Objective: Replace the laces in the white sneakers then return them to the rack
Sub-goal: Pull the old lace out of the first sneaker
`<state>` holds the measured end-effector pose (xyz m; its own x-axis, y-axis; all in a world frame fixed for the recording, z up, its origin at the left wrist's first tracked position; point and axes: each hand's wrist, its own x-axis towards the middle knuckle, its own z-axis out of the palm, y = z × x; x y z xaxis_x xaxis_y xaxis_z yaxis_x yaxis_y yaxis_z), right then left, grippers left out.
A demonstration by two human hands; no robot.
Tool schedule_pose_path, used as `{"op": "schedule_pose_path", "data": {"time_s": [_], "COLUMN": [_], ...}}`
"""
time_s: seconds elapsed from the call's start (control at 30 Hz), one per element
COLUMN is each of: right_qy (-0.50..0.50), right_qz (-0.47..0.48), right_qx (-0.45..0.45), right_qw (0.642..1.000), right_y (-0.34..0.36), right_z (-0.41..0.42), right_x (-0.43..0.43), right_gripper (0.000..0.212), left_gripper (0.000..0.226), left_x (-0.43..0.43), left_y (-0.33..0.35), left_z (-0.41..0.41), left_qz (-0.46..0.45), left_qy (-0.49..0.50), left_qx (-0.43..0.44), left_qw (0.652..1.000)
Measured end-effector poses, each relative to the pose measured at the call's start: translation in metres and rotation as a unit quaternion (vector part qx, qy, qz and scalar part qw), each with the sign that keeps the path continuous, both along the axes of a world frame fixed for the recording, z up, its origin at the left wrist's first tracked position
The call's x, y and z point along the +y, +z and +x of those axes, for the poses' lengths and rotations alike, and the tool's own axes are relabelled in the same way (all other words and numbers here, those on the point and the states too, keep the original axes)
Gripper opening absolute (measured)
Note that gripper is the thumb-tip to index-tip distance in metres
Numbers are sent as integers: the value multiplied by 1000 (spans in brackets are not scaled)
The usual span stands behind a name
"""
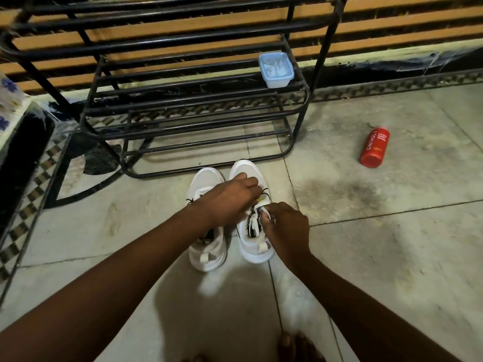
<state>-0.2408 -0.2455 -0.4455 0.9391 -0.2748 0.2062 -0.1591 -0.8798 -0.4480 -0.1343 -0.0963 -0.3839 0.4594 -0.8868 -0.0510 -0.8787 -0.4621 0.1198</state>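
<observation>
1. My left hand (232, 199) reaches over the right-side sneaker (251, 171). Its fingers are curled tight and pinch the black lace (265, 190).
2. My right hand (287, 228) has bent fingers too. They pinch the shoe's white tongue (263, 213).
3. This shoe and the other sneaker (206, 178) sit side by side on the floor (379, 257), just in front of the black rack (198, 121).
4. A small blue box (275, 70) sits on a rack shelf, lid on, with something pale inside.
5. A red bottle (374, 148) lies on its side, well apart.
</observation>
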Motion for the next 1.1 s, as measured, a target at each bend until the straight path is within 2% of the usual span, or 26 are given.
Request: {"op": "schedule_pose_path", "data": {"time_s": [0.2,0.27,0.37,0.43,0.5,0.53,0.57,0.6,0.63,0.67,0.7,0.73,0.77,0.8,0.83,0.87,0.9,0.93,0.97,1.0,1.03,1.1], "right_qy": [2,2,-6,-8,-2,3,6,6,5,3,1,-1,-3,-5,-4,-1,1,2,2,1,1,10], "right_qz": [-7,-8,1,-4,-8,-10,-8,-5,0,3,4,0,-5,-7,-8,-8,-12,-18,-20,-20,-20,-28], "right_qx": [2,-2,10,19,22,22,23,22,18,10,1,-6,-7,-7,-8,-12,-14,-10,-3,0,-3,-11], "right_qw": [1000,1000,1000,1000,1000,1000,1000,1000,1000,1000,1000,1000,1000,1000,1000,1000,1000,1000,1000,1000,1000,999], "right_y": [2,2,0,-1,-1,-1,-1,-1,0,-1,-1,-1,-1,0,0,1,2,2,3,2,2,2], "right_z": [-1,-1,-1,-1,-1,0,0,0,1,0,0,-1,-1,-1,-1,0,-1,0,0,0,0,0], "right_x": [1,1,-1,-2,-1,-1,0,1,2,2,2,2,2,3,3,3,3,3,3,3,2,3], "right_gripper": [9,7,11,14,16,16,15,14,12,11,10,10,10,10,11,11,11,11,12,12,13,15], "left_gripper": [13,17,23,22,18,17,17,17,17,18,22,28,32,34,32,28,22,16,17,21,21,13], "left_x": [-2,-2,2,9,14,15,12,7,0,-4,-5,-3,2,10,18,25,29,30,28,25,22,20], "left_y": [13,12,7,8,11,12,13,16,20,24,27,28,30,30,27,23,18,14,12,9,7,4], "left_z": [10,8,7,10,13,14,16,17,19,20,22,25,28,28,25,24,22,21,19,18,17,15], "left_qz": [48,19,-116,-223,-328,-380,-445,-516,-573,-607,-624,-626,-616,-581,-514,-407,-278,-151,-66,-25,-22,-99], "left_qy": [-4,35,175,277,350,396,450,493,510,515,511,504,489,460,396,305,212,145,107,80,67,104], "left_qx": [-5,4,6,26,64,110,199,319,430,483,495,490,470,416,336,249,183,139,106,71,43,22], "left_qw": [999,999,978,934,875,829,748,623,475,366,323,338,401,527,682,824,919,968,986,994,997,989]}}
